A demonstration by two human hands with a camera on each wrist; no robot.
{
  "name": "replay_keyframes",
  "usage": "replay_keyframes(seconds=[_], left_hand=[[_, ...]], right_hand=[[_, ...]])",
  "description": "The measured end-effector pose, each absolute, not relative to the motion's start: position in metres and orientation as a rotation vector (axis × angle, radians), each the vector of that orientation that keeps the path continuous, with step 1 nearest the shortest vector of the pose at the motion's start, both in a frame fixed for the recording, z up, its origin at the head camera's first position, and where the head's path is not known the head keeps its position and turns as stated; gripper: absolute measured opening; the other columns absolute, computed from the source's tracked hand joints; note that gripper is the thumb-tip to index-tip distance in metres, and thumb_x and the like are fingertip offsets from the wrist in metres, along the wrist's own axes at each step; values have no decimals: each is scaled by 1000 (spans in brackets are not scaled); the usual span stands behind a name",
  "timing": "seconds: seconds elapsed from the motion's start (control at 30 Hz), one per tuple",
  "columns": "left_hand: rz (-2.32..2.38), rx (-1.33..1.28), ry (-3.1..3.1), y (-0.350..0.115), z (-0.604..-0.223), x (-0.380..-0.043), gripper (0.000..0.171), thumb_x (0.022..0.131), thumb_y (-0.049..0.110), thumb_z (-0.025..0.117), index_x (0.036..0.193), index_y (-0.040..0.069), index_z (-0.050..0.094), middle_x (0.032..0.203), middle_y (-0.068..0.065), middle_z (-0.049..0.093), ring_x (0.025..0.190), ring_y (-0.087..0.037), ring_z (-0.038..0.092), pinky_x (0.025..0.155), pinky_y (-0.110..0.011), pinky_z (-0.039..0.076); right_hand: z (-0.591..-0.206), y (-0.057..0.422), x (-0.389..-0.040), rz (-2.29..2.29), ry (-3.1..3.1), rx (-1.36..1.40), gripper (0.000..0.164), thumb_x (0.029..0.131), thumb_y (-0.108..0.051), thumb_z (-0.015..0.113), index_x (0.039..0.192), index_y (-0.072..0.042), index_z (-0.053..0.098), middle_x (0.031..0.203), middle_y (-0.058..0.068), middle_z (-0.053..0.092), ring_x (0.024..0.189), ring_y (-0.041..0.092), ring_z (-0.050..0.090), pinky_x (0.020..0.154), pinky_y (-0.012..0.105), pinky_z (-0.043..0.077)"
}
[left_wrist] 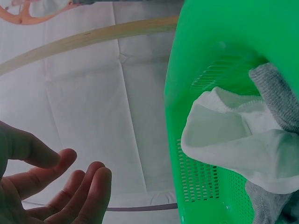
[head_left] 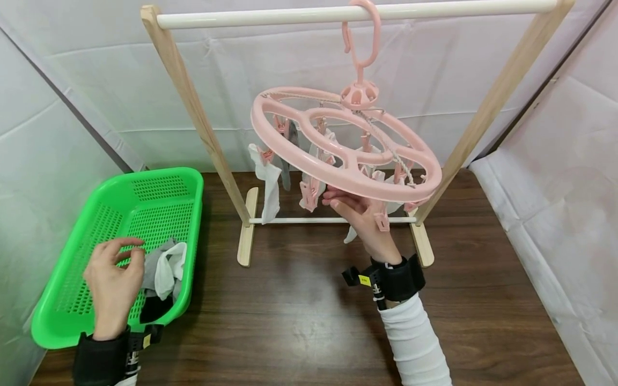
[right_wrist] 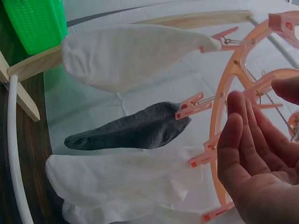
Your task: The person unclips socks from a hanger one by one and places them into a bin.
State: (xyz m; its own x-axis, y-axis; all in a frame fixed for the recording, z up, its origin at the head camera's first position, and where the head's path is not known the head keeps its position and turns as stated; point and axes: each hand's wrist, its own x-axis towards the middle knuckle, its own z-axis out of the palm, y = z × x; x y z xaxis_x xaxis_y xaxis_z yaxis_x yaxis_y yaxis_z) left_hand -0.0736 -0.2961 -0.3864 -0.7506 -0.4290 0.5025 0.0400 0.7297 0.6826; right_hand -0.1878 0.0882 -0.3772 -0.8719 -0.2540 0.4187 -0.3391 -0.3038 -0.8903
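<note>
My left hand (head_left: 116,273) hovers over the green basket (head_left: 193,193), its fingers loosely bent and nothing in them. Inside the basket lie a white sock (head_left: 170,268) and a grey sock (head_left: 151,271), with a black piece below. My right hand (head_left: 364,222) reaches under the front rim of the pink round clip hanger (head_left: 309,163), fingers extended beside a pink clip (head_left: 309,194). The right wrist view shows that hand's thumb apart from its fingers, with a clip (right_wrist: 257,91) behind the gap. White socks (right_wrist: 126,56) and a dark grey sock (right_wrist: 135,128) hang from other clips.
A wooden stand with a white top bar (head_left: 270,17) carries the hanger by its hook (head_left: 374,37). Its lower white rod (head_left: 299,220) runs just above the dark wooden table (head_left: 289,321). White sheeting (head_left: 555,187) encloses the back and sides.
</note>
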Motion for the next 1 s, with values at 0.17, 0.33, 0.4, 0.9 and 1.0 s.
replay_keyframes(seconds=[0.17, 0.33, 0.4, 0.9, 1.0], left_hand=[[-922, 276, -2269, -309, -401, -78, 22, 92, 4, 52, 100, 2, 72, 102, -12, 59, 80, 19, 49, 64, -10, 37], [-869, 224, -2277, -356, -463, -97, 21, 95, 16, 56, 106, 20, 74, 108, -1, 60, 85, 1, 63, 65, -11, 43], [-909, 201, -2272, -363, -473, -100, 23, 95, 15, 55, 106, 21, 74, 107, -2, 60, 86, -8, 66, 66, -14, 46], [-952, 95, -2310, -370, -524, -112, 33, 97, 22, 57, 128, 30, 62, 126, 5, 59, 99, -15, 65, 80, -22, 50], [-980, 45, -2309, -348, -505, -104, 36, 97, 19, 58, 132, 27, 59, 126, 4, 59, 102, -16, 65, 83, -20, 49]], right_hand=[[-385, 100, -185, 2404, -1780, 879, 26, 93, 0, 61, 116, 13, 56, 105, 13, 66, 97, 23, 66, 89, 40, 50], [-385, 108, -184, 2360, -1779, 802, 25, 91, 2, 62, 111, 17, 57, 99, 14, 68, 90, 23, 67, 82, 38, 54], [-384, 111, -184, 2329, -1816, 717, 23, 90, 2, 64, 109, 16, 59, 95, 13, 69, 87, 22, 68, 79, 35, 54], [-391, 142, -183, 2279, -1826, 676, 9, 90, 7, 60, 89, 2, 67, 97, 12, 69, 86, 20, 68, 78, 34, 55], [-392, 146, -183, 2308, -1818, 672, 14, 89, 10, 56, 83, 0, 64, 98, 12, 68, 88, 20, 68, 79, 34, 55]])
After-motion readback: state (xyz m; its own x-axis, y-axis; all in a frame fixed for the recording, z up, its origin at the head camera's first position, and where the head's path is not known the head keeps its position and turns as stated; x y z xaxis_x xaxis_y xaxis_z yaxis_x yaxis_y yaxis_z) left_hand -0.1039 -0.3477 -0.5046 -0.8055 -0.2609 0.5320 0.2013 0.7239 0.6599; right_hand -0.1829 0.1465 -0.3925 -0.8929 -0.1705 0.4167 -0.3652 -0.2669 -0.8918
